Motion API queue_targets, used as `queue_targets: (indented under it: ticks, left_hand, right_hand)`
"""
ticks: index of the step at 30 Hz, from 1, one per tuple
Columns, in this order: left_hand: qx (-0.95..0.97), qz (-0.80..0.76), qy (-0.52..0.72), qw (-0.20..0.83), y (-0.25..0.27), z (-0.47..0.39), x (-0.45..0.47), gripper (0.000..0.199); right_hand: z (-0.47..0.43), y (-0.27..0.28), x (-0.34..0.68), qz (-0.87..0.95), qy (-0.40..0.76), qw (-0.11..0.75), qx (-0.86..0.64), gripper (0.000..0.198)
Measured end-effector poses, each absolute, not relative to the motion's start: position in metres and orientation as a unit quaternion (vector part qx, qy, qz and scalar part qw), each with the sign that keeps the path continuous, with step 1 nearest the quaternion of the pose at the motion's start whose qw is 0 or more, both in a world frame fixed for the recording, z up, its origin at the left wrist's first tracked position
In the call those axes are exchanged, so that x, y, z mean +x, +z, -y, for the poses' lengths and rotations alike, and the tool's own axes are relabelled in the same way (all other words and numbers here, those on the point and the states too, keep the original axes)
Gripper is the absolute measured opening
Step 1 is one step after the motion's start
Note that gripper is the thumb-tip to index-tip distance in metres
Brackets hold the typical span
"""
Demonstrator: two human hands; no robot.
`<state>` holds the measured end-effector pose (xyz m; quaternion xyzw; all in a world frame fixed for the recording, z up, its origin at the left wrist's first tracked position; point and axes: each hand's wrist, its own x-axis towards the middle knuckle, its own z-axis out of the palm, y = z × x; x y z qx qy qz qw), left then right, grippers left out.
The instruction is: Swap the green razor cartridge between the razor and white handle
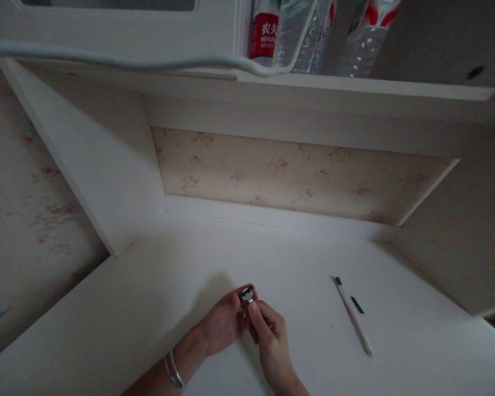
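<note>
Low in the middle of the head view, my two hands meet just above the white desktop. A small shiny silver piece with black parts (246, 295) sits at the fingertips; its kind is too small to make out. My left hand (227, 318), with bangles on its wrist, is closed around the piece from the left. From below right, my right hand (270, 336) pinches its lower edge between thumb and forefinger. The remaining fingers of both hands are curled and partly hidden.
On the white desk (181, 264), a slim white pen-like stick (353, 316) with a dark end lies to the right, beside a short dark green strip (357, 304). Plastic bottles (365, 47) stand on the shelf above, and a white cable (148, 61) hangs across its front.
</note>
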<state>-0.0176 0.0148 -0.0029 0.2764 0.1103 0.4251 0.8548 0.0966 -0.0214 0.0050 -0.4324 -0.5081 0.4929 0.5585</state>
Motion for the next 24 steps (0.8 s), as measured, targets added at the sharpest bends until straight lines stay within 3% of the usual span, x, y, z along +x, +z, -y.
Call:
queue_targets:
  ticks: [24]
  left_hand:
    - [0.307,-0.142,0.425,0.840,-0.002,-0.019,-0.020,0.035]
  right_hand:
    - [0.021,0.003,0.102,0.459,0.560,0.561,-0.401,0.042]
